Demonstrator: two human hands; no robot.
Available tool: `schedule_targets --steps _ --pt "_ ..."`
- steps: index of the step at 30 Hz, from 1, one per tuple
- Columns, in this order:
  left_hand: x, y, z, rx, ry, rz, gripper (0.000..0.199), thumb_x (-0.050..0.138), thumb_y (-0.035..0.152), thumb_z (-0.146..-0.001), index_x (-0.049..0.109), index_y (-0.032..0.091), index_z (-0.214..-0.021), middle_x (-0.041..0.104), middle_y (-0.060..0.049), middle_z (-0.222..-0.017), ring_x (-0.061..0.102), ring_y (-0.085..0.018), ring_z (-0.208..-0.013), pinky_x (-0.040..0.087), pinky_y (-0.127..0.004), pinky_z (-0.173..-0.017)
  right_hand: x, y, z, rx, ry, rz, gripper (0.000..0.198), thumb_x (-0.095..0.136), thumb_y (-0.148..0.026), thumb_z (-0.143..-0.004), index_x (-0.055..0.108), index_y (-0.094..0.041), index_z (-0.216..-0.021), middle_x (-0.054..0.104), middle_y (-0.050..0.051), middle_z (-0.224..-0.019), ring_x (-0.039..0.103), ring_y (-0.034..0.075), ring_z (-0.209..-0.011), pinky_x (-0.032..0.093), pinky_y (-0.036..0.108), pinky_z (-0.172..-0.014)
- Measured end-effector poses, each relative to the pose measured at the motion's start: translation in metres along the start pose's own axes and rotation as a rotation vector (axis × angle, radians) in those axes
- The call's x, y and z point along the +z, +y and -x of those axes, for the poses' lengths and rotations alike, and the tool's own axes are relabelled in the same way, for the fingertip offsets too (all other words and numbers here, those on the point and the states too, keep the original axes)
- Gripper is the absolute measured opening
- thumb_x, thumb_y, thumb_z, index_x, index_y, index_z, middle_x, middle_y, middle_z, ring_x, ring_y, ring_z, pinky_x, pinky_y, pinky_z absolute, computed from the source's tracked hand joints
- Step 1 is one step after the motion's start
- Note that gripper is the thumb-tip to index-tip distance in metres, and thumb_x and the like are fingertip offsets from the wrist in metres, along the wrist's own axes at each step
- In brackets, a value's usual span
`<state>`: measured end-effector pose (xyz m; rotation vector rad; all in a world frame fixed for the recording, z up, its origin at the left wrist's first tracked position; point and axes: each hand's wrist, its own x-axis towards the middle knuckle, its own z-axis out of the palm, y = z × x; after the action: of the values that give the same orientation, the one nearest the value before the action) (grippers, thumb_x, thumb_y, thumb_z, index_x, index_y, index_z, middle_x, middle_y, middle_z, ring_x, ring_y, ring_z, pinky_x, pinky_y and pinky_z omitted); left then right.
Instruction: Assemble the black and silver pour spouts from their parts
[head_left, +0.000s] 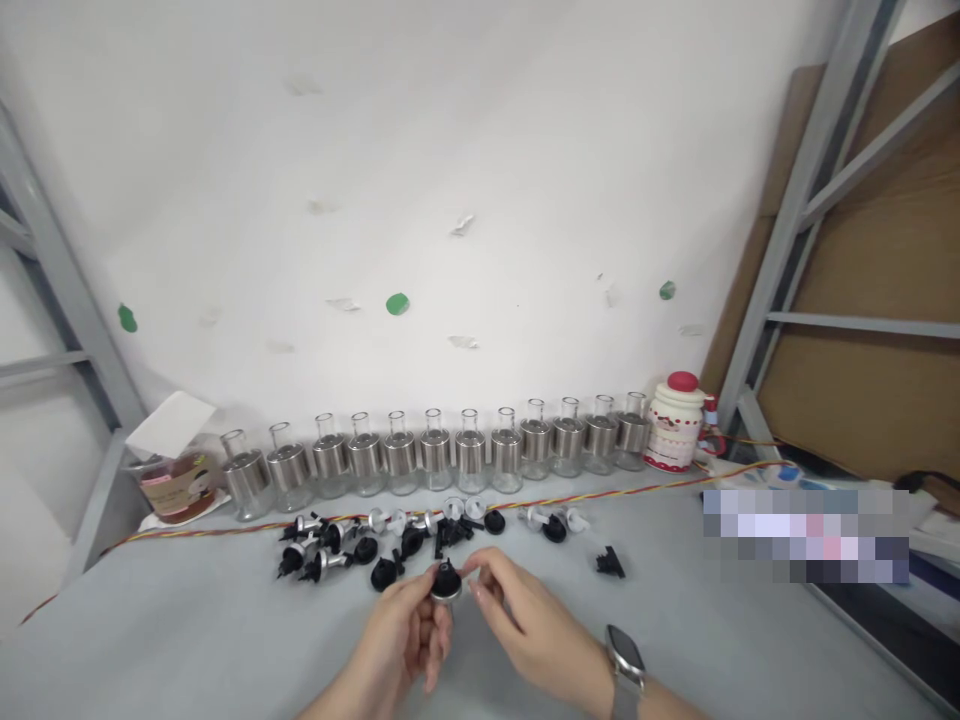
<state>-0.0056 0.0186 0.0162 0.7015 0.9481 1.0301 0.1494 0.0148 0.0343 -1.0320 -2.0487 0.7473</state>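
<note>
My left hand [409,625] grips a bottle pourer [446,582] with a black cone-shaped top and a silver metal rim, its thumb against the rim. Close to the pourer's right side is my right hand [517,610], thumb and index finger apart; whether a fingertip touches the pourer I cannot tell. Beyond the hands lie several loose pourer parts: black caps [383,574], silver pourer pieces [330,566] and white-and-silver pieces [454,508]. A separate black plastic piece [610,562] lies to the right.
Several glass bottles with metal sleeves [435,452] stand in a row along the wall. A plastic tub [176,492] stands at the left end, a white jar with a red lid [673,425] at the right. A twisted red-yellow wire [600,494] runs across the grey table [195,620].
</note>
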Motion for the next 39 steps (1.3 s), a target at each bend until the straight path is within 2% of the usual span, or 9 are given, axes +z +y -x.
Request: schedule_targets --steps 2,4,9,15,18,24,28,34,39 --pt "-0.001 -0.001 0.0 -0.016 -0.013 -0.021 0.036 0.048 0.038 -0.077 0.052 0.011 -0.054 0.055 -0.001 -0.033 0.045 -0.009 -0.02 0.028 -0.013 -0.018 -0.007 -0.006 0.001 -0.152 -0.038 0.338 0.021 0.044 -0.014 -0.078 0.048 -0.02 -0.098 0.055 0.002 -0.084 0.049 0.017 -0.076 0.037 0.028 -0.068" --pt "0.0 -0.003 0.0 -0.013 -0.04 -0.033 0.039 0.048 0.043 -0.076 0.052 0.011 -0.054 0.056 -0.003 -0.033 0.045 -0.01 -0.019 0.028 -0.014 -0.018 -0.007 -0.007 0.001 -0.239 -0.04 0.58 0.023 0.048 -0.013 -0.075 0.049 -0.019 -0.097 0.055 0.003 -0.086 0.049 0.018 -0.077 0.035 0.029 -0.07" --pt "0.003 -0.006 0.001 -0.033 -0.03 -0.084 0.043 0.048 0.052 -0.073 0.054 0.01 -0.064 0.056 -0.004 -0.03 0.046 -0.013 -0.018 0.029 -0.016 -0.018 0.005 0.001 -0.003 -0.414 0.025 0.811 0.007 0.048 -0.016 -0.08 0.05 -0.017 -0.087 0.056 0.002 -0.075 0.051 0.017 -0.067 0.031 0.033 -0.072" --pt "-0.002 -0.005 -0.002 -0.12 -0.077 -0.219 0.051 0.041 0.054 -0.074 0.051 0.006 -0.087 0.057 -0.005 -0.029 0.05 -0.017 -0.021 0.035 -0.019 -0.019 0.007 0.003 0.001 -0.503 0.082 0.881 0.008 0.046 -0.01 -0.078 0.052 -0.015 -0.075 0.056 0.003 -0.065 0.05 0.018 -0.061 0.029 0.037 -0.069" --pt "-0.005 -0.008 -0.005 -0.11 -0.042 -0.293 0.051 0.041 0.054 -0.074 0.051 0.006 -0.087 0.056 -0.003 -0.028 0.05 -0.016 -0.022 0.035 -0.019 -0.021 0.01 0.003 0.003 -0.507 0.083 0.921 0.006 0.048 -0.01 -0.077 0.052 -0.014 -0.077 0.056 0.003 -0.064 0.049 0.018 -0.059 0.029 0.037 -0.067" --pt "-0.003 -0.013 -0.001 0.037 0.035 -0.464 0.042 0.038 0.053 -0.076 0.053 0.014 -0.074 0.053 0.002 -0.03 0.046 -0.011 -0.021 0.029 -0.016 -0.021 0.013 0.007 0.004 -0.519 0.049 0.96 0.007 0.049 -0.008 -0.075 0.052 -0.015 -0.075 0.056 0.002 -0.062 0.048 0.016 -0.056 0.027 0.036 -0.064" --pt "0.0 -0.012 0.006 0.157 0.024 -0.523 0.038 0.043 0.05 -0.077 0.053 0.016 -0.09 0.055 0.004 -0.037 0.046 -0.01 -0.025 0.03 -0.015 -0.024 0.013 0.008 0.003 -0.507 0.089 0.963 0.012 0.047 -0.006 -0.076 0.053 -0.013 -0.083 0.058 0.003 -0.065 0.05 0.017 -0.056 0.027 0.036 -0.064" --pt "0.003 -0.008 0.004 0.092 -0.031 -0.424 0.047 0.046 0.052 -0.074 0.048 0.014 -0.102 0.053 0.006 -0.041 0.05 -0.012 -0.03 0.036 -0.018 -0.028 0.015 0.008 0.004 -0.494 0.162 0.949 0.025 0.047 -0.009 -0.076 0.05 -0.008 -0.1 0.06 0.005 -0.067 0.052 0.018 -0.059 0.028 0.037 -0.069" --pt "-0.002 -0.009 0.005 0.085 -0.034 -0.617 0.05 0.033 0.057 -0.077 0.053 0.013 -0.09 0.05 0.005 -0.037 0.042 -0.009 -0.027 0.028 -0.017 -0.027 0.017 0.007 0.004 -0.5 0.183 0.887 0.026 0.044 -0.008 -0.075 0.052 -0.007 -0.1 0.059 0.003 -0.061 0.051 0.016 -0.054 0.028 0.035 -0.068"
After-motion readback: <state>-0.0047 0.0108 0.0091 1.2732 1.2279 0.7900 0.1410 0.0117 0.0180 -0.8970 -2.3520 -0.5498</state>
